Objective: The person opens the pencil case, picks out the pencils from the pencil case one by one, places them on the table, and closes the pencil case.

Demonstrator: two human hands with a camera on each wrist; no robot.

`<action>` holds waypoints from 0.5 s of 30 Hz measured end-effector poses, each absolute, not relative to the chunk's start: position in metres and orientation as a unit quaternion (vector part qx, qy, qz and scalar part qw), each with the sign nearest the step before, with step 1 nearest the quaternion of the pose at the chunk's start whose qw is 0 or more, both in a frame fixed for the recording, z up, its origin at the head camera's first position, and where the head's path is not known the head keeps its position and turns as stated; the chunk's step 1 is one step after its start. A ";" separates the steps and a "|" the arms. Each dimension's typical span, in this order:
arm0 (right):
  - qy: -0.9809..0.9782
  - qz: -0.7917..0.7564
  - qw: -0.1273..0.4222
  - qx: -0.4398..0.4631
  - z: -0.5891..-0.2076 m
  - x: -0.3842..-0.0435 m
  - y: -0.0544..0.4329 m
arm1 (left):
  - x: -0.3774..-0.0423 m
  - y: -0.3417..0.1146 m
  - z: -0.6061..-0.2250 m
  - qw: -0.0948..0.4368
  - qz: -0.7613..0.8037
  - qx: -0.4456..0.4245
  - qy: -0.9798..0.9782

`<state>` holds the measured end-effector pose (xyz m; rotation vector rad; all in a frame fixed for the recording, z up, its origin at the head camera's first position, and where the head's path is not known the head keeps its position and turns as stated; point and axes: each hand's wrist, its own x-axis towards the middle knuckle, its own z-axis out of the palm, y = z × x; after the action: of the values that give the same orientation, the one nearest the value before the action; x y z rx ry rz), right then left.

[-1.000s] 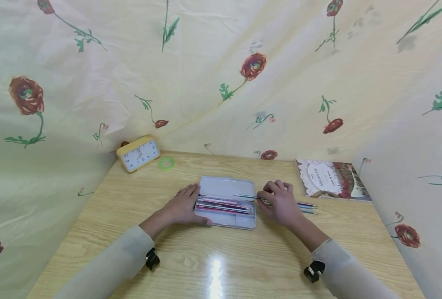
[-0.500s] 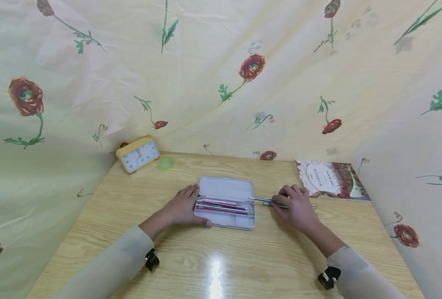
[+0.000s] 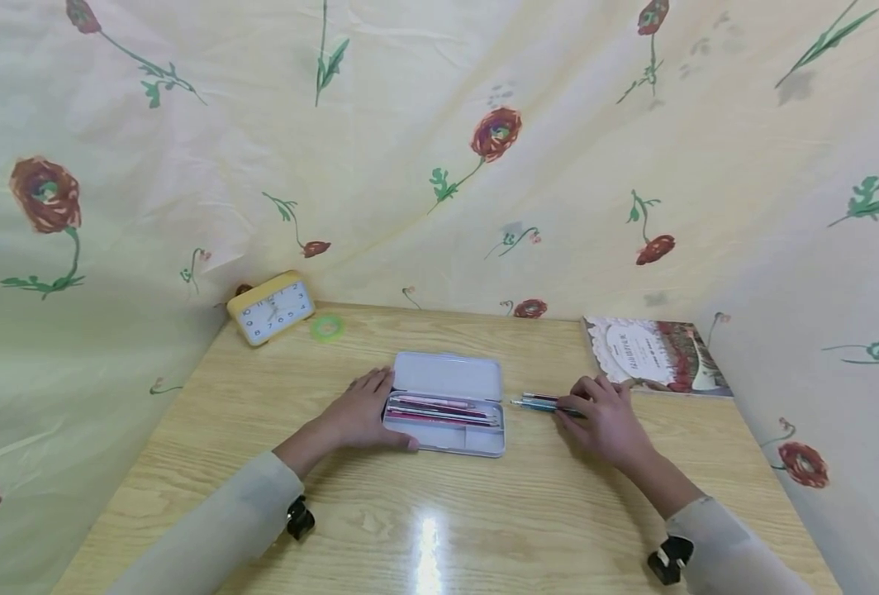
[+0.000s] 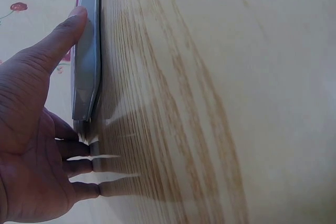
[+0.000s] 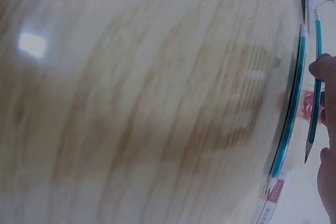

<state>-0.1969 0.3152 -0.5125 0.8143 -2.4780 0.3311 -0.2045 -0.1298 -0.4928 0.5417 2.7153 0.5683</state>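
In the head view an open light-coloured pencil case (image 3: 439,436) lies mid-table, its lid (image 3: 447,376) folded back. Several pencils (image 3: 439,411) lie in its back part. My left hand (image 3: 361,411) rests at its left end, thumb against the front wall and fingers stretched along the end; the left wrist view shows fingertips at the table. To the right, my right hand (image 3: 605,420) pinches a teal pencil (image 5: 318,40), its sharpened point towards the wrist. Another teal pencil (image 5: 290,111) lies below it on the tabletop. A dark pencil (image 3: 532,395) shows beside the fingers.
A yellow clock (image 3: 272,307) stands at the back left, with a roll of green tape (image 3: 327,328) next to it. A book with a printed cover (image 3: 651,355) lies at the back right, just beyond my right hand. Flowered cloth (image 3: 380,165) hangs behind the table.
My right hand has moved to the right, away from the case, bringing its pencil lower over the others. The left hand and the case have stayed put.
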 end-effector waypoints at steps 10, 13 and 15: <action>-0.921 0.099 0.238 0.293 -0.517 -0.196 0.328 | -0.206 -0.131 -0.495 0.155 0.198 0.192 0.949; -0.925 0.093 0.230 0.289 -0.519 -0.196 0.330 | -0.206 -0.131 -0.496 0.153 0.198 0.191 0.949; -0.928 0.090 0.224 0.285 -0.521 -0.196 0.331 | -0.206 -0.130 -0.496 0.153 0.198 0.192 0.949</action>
<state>-0.1962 0.3312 -0.5206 0.7862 -2.5606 0.2477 -0.2061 -0.1304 -0.4962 0.5503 2.7223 0.5666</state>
